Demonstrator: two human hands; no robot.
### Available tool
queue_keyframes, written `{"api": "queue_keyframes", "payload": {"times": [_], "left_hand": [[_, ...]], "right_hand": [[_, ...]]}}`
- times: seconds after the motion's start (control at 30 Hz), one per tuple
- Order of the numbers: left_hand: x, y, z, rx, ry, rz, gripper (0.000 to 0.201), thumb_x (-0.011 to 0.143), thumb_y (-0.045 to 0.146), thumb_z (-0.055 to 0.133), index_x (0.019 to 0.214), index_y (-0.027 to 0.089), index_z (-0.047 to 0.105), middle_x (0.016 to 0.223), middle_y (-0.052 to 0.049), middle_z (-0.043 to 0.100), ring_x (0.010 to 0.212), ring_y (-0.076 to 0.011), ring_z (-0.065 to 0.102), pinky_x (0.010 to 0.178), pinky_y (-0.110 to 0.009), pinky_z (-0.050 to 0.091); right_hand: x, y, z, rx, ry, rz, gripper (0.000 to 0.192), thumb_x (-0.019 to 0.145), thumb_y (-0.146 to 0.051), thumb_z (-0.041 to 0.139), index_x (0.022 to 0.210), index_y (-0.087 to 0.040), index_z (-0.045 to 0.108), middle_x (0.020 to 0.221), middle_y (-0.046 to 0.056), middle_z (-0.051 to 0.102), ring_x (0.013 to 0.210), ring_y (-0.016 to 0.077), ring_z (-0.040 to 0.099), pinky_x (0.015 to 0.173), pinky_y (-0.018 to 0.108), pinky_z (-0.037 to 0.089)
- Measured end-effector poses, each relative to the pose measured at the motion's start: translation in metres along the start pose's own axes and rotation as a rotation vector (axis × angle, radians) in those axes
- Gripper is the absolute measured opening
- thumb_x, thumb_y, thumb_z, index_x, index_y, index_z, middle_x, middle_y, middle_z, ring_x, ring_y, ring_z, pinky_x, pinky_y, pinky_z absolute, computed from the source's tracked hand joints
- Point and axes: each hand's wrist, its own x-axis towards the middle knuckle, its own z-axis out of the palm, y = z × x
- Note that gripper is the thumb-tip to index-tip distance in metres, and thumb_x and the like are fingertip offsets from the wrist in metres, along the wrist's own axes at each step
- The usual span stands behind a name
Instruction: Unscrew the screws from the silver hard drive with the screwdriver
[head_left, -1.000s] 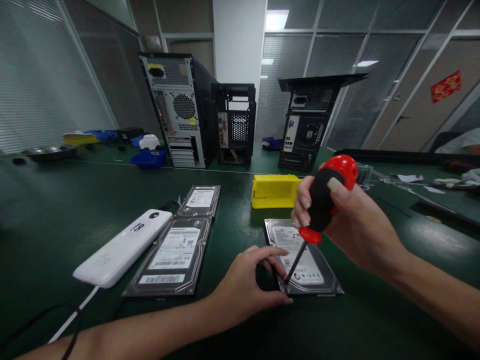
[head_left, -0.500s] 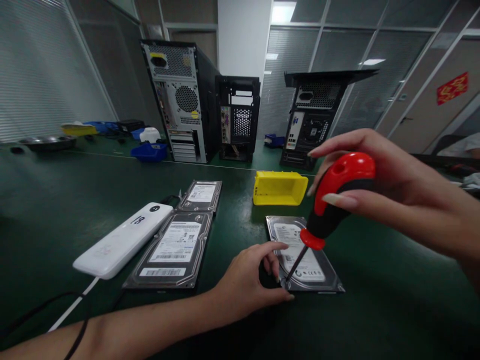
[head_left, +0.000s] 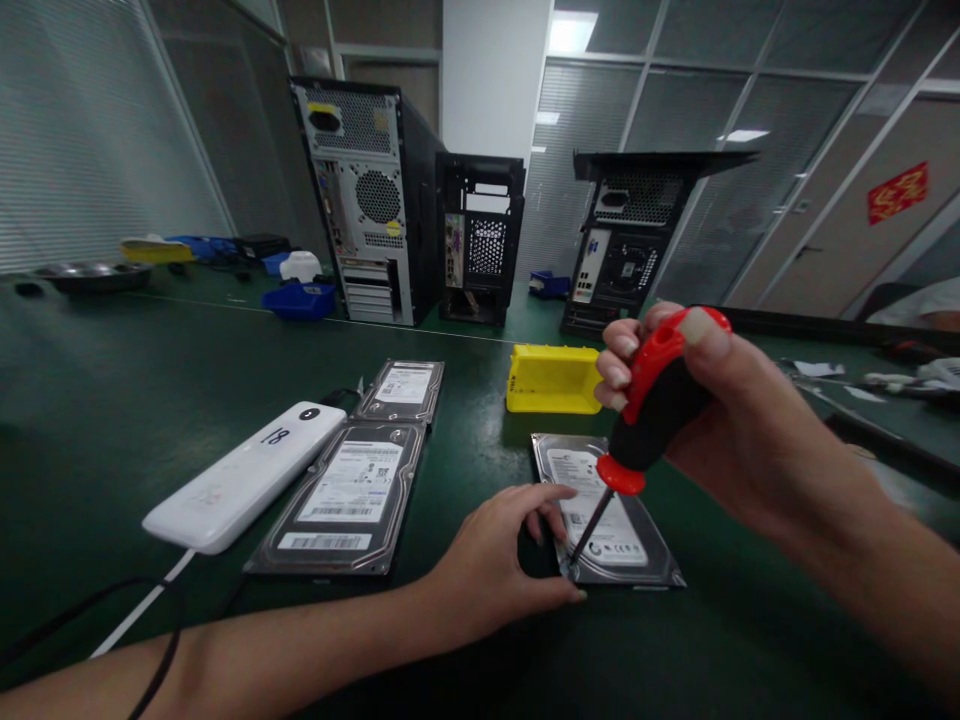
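Observation:
My right hand (head_left: 720,420) grips the red and black handle of a screwdriver (head_left: 651,405). Its tip stands on the near left corner of a hard drive (head_left: 611,515) that lies flat on the green table. My left hand (head_left: 499,560) rests at that same corner, with thumb and fingers pinching the drive's left edge beside the screwdriver tip. Two more hard drives lie to the left, a large one (head_left: 341,500) and a farther one (head_left: 403,388).
A white power bank (head_left: 244,475) with a cable lies left of the drives. A yellow bin (head_left: 553,378) sits behind the worked drive. Three computer towers (head_left: 375,215) stand at the back. Blue bins (head_left: 300,298) and a metal dish are at far left.
My right hand has closed its fingers around the screwdriver handle again after opening them half a second ago. The tip stays on the same corner. My left hand has hardly moved.

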Motion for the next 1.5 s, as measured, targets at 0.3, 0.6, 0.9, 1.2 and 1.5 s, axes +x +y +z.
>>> {"api": "queue_keyframes", "payload": {"times": [0.3, 0.6, 0.9, 1.2, 1.5], "left_hand": [[0.001, 0.0, 0.001, -0.033, -0.002, -0.025, 0.068, 0.062, 0.021, 0.082, 0.123, 0.02, 0.053, 0.092, 0.001, 0.063, 0.081, -0.0167, 0.052, 0.077, -0.029, 0.04], [-0.001, -0.003, 0.002, -0.031, -0.001, -0.015, 0.066, 0.063, 0.021, 0.081, 0.122, 0.023, 0.053, 0.093, 0.003, 0.063, 0.081, -0.0154, 0.053, 0.075, -0.027, 0.04], [0.002, 0.005, 0.001, -0.07, -0.019, -0.072, 0.063, 0.062, 0.016, 0.08, 0.12, 0.021, 0.054, 0.085, 0.004, 0.062, 0.071, -0.0122, 0.056, 0.068, -0.024, 0.042], [0.001, 0.003, 0.002, -0.072, -0.016, -0.058, 0.063, 0.062, 0.013, 0.078, 0.12, 0.02, 0.054, 0.086, 0.003, 0.062, 0.071, -0.0122, 0.055, 0.069, -0.025, 0.043], [0.0, 0.004, 0.0, -0.053, -0.019, -0.048, 0.062, 0.063, 0.015, 0.078, 0.12, 0.02, 0.054, 0.088, 0.003, 0.062, 0.074, -0.0128, 0.054, 0.071, -0.025, 0.042]], "right_hand": [[0.003, 0.005, 0.004, 0.172, -0.128, -0.028, 0.036, 0.094, -0.042, 0.032, 0.103, -0.02, 0.059, 0.071, 0.0, 0.06, 0.058, 0.0092, 0.057, 0.057, 0.022, 0.05], [0.006, 0.016, 0.009, 0.077, -0.068, -0.102, 0.028, 0.079, -0.04, 0.063, 0.079, -0.022, 0.042, 0.053, -0.008, 0.048, 0.04, 0.0059, 0.041, 0.038, 0.018, 0.036], [0.006, 0.023, -0.003, 0.102, -0.165, -0.109, 0.038, 0.087, -0.053, 0.043, 0.099, -0.021, 0.059, 0.081, 0.0, 0.058, 0.064, 0.0093, 0.057, 0.06, 0.023, 0.051], [0.008, 0.019, 0.002, -0.004, -0.054, -0.154, 0.03, 0.08, -0.038, 0.064, 0.089, -0.024, 0.039, 0.065, -0.007, 0.055, 0.047, 0.0059, 0.051, 0.045, 0.018, 0.044], [0.008, 0.016, -0.004, 0.043, -0.104, -0.092, 0.02, 0.081, -0.035, 0.061, 0.09, -0.019, 0.052, 0.072, -0.003, 0.056, 0.059, 0.0077, 0.055, 0.055, 0.02, 0.051]]}}
